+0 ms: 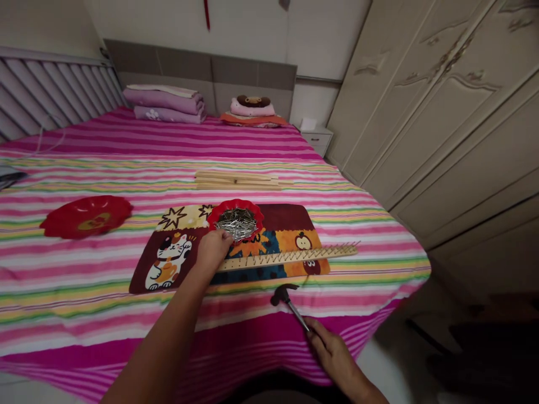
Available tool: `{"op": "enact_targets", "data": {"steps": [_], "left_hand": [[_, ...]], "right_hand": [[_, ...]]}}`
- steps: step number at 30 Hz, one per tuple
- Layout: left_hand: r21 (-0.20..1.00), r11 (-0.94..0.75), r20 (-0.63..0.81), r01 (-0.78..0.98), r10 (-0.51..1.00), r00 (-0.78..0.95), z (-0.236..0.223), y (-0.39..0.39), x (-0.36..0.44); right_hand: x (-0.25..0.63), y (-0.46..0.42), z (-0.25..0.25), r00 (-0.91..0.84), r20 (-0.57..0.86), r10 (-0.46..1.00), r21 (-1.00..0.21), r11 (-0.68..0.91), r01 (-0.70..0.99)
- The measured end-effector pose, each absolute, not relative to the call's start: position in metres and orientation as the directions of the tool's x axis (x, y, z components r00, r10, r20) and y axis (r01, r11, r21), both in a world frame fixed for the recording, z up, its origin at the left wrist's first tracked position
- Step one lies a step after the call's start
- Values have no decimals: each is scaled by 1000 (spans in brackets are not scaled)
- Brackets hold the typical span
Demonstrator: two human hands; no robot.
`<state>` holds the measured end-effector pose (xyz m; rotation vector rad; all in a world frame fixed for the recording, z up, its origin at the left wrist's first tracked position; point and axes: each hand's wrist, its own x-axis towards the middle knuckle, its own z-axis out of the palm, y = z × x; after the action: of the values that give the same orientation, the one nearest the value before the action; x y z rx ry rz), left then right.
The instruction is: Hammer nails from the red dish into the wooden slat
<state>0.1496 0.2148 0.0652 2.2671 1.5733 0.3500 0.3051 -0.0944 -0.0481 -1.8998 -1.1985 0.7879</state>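
Note:
My right hand (330,350) grips the handle of a claw hammer (284,293), its head held over the near side of the bed. At the near rim of a red scalloped bowl (260,212) is my left hand (214,247), fingers drawn together; what they pinch, if anything, is too small to make out. Inside the bowl lies a heap of silvery nails (236,223). A long wooden strip (290,257) rests across a patterned mat (141,275), partly behind my left hand. Nails stand in a row along much of the strip, many of them tilted.
Several plain wooden strips (236,180) lie beyond the mat. To the left sits a red scalloped dish (90,216). Everything rests on a bed with a striped sheet (362,224). Folded purple bedding (168,104) is at the headboard, and a wardrobe (446,123) stands right.

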Motion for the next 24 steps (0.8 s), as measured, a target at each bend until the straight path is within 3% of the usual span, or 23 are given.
{"op": "enact_targets", "data": {"steps": [3, 5, 13, 18, 24], "left_hand": [[252, -353, -122, 901, 912, 392, 73, 226, 168], [205, -357, -181, 911, 901, 394, 75, 231, 179], [219, -352, -235, 910, 886, 399, 77, 250, 175], [437, -241, -160, 867, 927, 338, 72, 247, 154], [774, 14, -251, 633, 925, 286, 57, 241, 150]], "right_hand": [[305, -92, -47, 376, -93, 922, -850, -270, 453], [304, -91, -44, 376, -94, 922, -852, -270, 449], [303, -90, -42, 363, -80, 928, -847, -255, 466], [304, -91, -45, 373, -63, 926, -848, -246, 469], [305, -91, -50, 386, -70, 920, -830, -268, 489]]}}
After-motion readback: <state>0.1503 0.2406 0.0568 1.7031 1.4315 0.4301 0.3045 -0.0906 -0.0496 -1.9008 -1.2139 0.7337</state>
